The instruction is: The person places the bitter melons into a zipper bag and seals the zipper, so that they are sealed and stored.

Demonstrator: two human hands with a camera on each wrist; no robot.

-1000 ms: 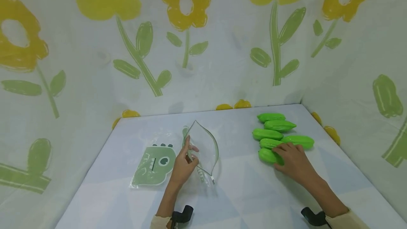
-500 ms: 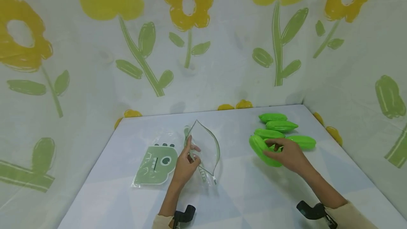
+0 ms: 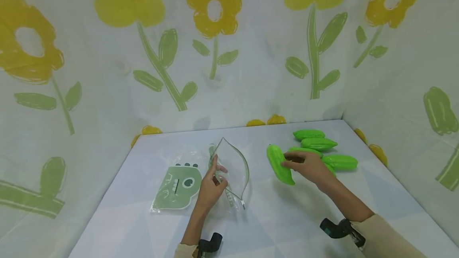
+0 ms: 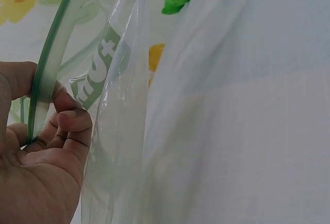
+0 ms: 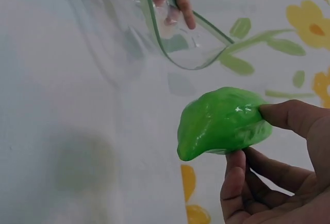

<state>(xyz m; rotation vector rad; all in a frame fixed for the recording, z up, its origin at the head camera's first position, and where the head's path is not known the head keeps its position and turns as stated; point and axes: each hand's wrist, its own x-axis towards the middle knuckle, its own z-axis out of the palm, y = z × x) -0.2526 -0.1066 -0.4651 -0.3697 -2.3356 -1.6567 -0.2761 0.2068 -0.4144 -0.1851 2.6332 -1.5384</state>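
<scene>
The right hand (image 3: 310, 165) pinches 1 green vegetable (image 3: 279, 165) above the surface (image 3: 272, 226), its long axis slanting from upper left to a narrow tip at lower right in the head view. The left hand's (image 3: 210, 188) fingers clamp the clear bag's (image 4: 116, 110) rim.

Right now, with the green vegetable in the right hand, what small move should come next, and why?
Probably ease the right hand toward the open mouth of the clear bag: it pinches the green vegetable to the bag's right, not yet inside, while the left hand holds the bag with its mouth spread.
</scene>
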